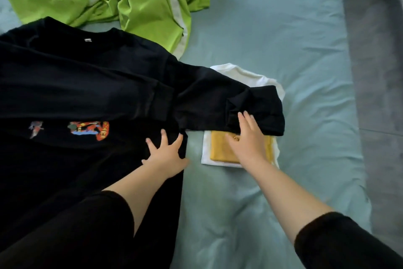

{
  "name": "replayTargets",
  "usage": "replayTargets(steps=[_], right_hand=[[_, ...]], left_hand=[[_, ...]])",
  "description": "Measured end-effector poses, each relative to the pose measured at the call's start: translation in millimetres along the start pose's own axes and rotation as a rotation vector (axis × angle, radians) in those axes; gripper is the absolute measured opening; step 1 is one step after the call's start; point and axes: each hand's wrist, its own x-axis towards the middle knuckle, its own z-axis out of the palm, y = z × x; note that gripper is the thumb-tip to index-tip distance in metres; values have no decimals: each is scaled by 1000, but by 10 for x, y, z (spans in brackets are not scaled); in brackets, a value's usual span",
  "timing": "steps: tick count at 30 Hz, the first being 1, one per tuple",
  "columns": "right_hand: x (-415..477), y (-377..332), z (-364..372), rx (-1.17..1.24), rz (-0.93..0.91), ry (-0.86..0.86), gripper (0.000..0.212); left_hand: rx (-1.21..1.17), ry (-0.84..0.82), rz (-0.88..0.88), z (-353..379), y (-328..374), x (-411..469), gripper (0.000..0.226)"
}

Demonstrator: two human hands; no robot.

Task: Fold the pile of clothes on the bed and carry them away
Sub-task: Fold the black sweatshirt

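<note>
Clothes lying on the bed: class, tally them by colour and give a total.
Black: 1, the black sweatshirt
Green: 1, the green garment
White: 1, the white folded garment
Yellow: 1, the yellow folded garment
Total: 4

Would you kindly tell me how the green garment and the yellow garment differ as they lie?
The green garment is crumpled and spread loose; the yellow garment is folded into a rectangle. The green garment lies on the bed itself; the yellow garment rests on a folded white garment. Both are brightly coloured clothes.
</note>
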Motion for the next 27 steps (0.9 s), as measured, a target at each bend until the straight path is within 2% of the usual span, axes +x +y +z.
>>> replayTargets(steps=[1,3,7,9,11,13,16,19,21,23,24,25,27], right_hand=[[103,60,-1,-66,18,-65,72],[227,137,27,-91,25,-101,68],[267,202,60,271,113,86,38],[267,222,41,375,128,73,37],[270,211,12,402,122,57,48],[301,210,11,332,107,57,53],[346,202,28,130,63,106,40],[312,105,-2,62,27,206,29],[149,-25,9,95,-56,302,26],[-93,-192,57,186,-99,394,24],[-221,-286,87,231,-103,412,26],[-335,-382,116,271,-112,407,27],[-536,-545,183,406,-169,360,25]], left_hand=[[3,-11,-2,-21,-19,10,83],[10,-18,-2,-46,-36,22,82],[13,-14,-2,-61,-30,36,82],[-2,-13,0,-54,-43,32,82],[-21,-9,7,-50,-61,36,82],[-18,-8,11,-46,-65,36,83],[-5,-27,14,-63,-43,9,83],[-49,-36,-9,-200,17,-73,81],[-212,56,-31,-274,163,-187,83],[-513,170,50,-272,422,-337,93],[-704,130,121,-252,568,-415,95],[-909,18,188,-224,707,-474,90],[-1285,-159,177,-168,868,-469,68]])
